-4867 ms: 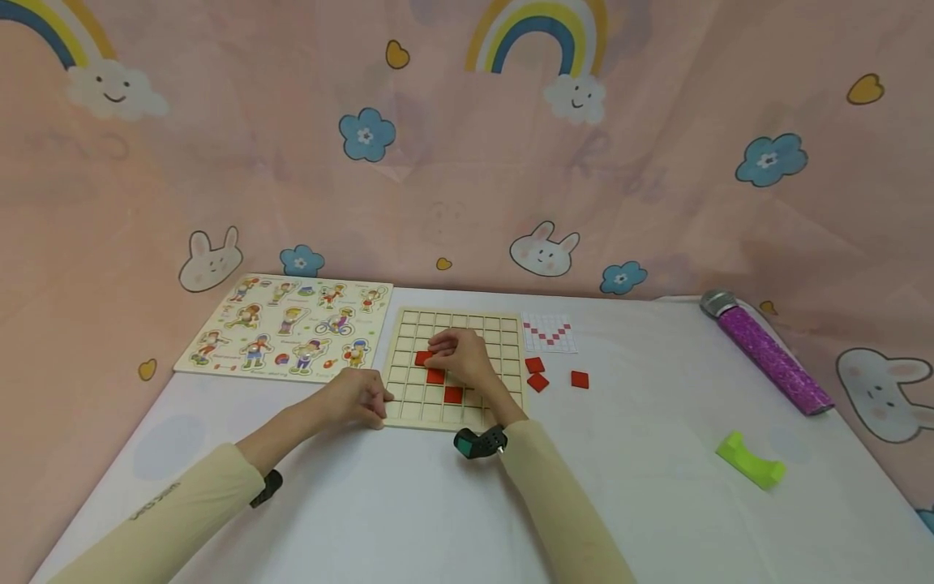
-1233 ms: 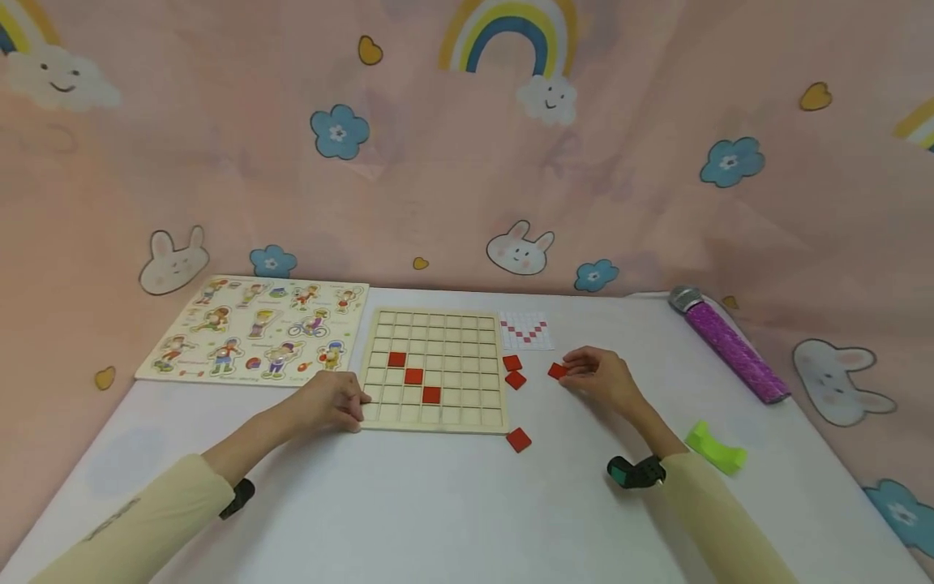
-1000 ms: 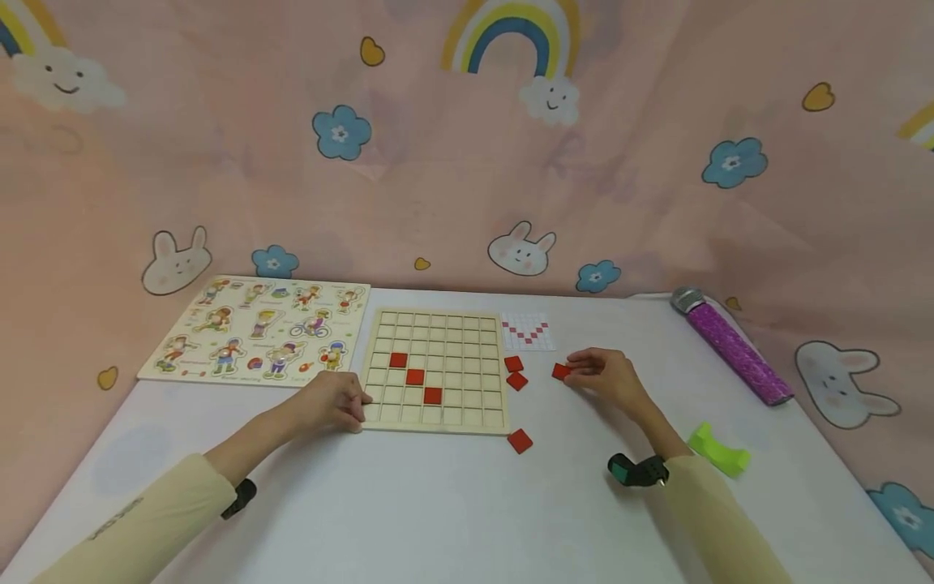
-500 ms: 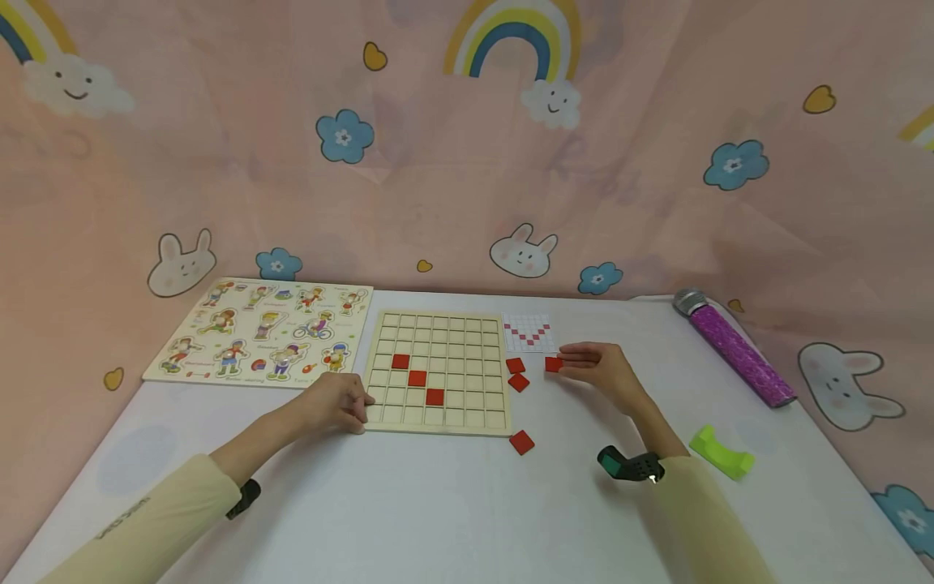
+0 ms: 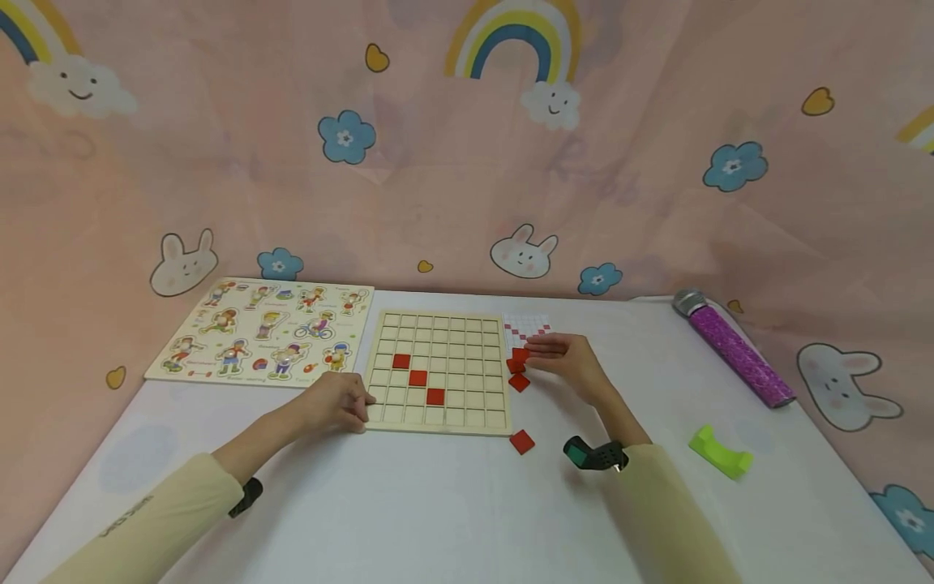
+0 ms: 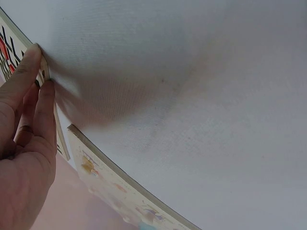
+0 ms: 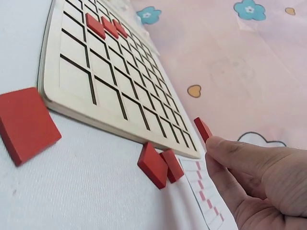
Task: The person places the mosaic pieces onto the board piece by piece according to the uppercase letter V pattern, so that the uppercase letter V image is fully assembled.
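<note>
In the head view my left hand (image 5: 337,402) grips the near left corner of a wooden grid board (image 5: 467,430). Its thumb and fingertips meet the board's edge in the left wrist view. Three red square tiles sit in the grid on a diagonal, the middle one a red tile (image 5: 418,378). Between thumb and fingers my right hand (image 5: 569,363) pinches another red tile (image 7: 202,129), raised off the table right of the board. Below it two loose tiles (image 7: 153,165) lie close together by the board's edge, and a further loose tile (image 5: 521,442) lies off the near right corner.
A paper card (image 5: 536,319) with a red V pattern lies right of the board, partly behind my right hand. A picture puzzle board (image 5: 259,332) is at the left. A purple microphone (image 5: 737,349) and a green curved stand (image 5: 720,453) lie at the right.
My right hand left the grid, went right to the separate red tile, pinched it and has carried it left toward the board. My left hand stays at the corner.
</note>
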`<control>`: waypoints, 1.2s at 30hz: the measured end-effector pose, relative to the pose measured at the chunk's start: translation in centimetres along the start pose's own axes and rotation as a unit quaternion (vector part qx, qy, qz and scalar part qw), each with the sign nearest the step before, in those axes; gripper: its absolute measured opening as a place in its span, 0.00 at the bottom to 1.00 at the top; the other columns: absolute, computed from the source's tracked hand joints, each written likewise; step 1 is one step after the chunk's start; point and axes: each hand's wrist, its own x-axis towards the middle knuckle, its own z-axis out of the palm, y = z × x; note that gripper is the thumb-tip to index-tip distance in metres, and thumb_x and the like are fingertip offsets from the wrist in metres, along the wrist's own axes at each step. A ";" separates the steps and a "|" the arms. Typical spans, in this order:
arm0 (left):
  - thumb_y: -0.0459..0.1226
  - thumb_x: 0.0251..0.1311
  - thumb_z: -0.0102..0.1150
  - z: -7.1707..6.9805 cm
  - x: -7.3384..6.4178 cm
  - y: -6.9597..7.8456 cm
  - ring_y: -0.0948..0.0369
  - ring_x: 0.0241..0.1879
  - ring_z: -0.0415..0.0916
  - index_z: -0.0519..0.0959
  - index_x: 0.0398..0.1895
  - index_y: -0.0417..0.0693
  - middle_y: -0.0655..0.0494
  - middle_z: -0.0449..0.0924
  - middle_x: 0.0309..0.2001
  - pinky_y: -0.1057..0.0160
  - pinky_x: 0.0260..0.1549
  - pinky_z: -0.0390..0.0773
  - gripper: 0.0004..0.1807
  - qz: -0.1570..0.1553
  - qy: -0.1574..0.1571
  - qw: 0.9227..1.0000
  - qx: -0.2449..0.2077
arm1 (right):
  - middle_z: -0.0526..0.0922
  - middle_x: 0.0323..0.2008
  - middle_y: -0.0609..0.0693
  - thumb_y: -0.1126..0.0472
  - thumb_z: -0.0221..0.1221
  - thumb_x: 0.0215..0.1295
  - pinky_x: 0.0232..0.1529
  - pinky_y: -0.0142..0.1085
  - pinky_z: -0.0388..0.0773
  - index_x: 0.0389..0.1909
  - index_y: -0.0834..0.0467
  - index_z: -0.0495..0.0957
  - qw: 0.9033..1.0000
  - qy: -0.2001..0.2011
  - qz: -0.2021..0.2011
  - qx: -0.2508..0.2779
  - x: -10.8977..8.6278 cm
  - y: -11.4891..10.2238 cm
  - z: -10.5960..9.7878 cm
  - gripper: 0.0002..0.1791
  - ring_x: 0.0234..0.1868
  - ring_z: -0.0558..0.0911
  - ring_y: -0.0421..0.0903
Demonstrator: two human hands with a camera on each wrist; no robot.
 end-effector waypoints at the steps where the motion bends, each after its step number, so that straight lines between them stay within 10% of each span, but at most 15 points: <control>1: 0.26 0.44 0.71 0.0 0.0 0.0 0.52 0.45 0.79 0.82 0.20 0.44 0.56 0.78 0.33 0.59 0.47 0.77 0.07 -0.001 0.000 1.000 0.000 | 0.77 0.55 0.65 0.72 0.60 0.61 0.50 0.36 0.77 0.59 0.68 0.71 1.000 0.000 0.002 0.003 0.1 -0.2 0.3 0.24 0.53 0.81 0.56; 36: 0.25 0.43 0.71 0.1 0.2 -0.3 0.52 0.45 0.79 0.82 0.20 0.42 0.56 0.77 0.32 0.58 0.48 0.77 0.07 -0.018 -0.003 1.000 -0.018 | 0.83 0.47 0.63 0.71 0.64 0.57 0.49 0.37 0.79 0.50 0.71 0.77 0.997 -0.031 -0.057 0.047 4.4 -3.3 9.5 0.19 0.48 0.83 0.54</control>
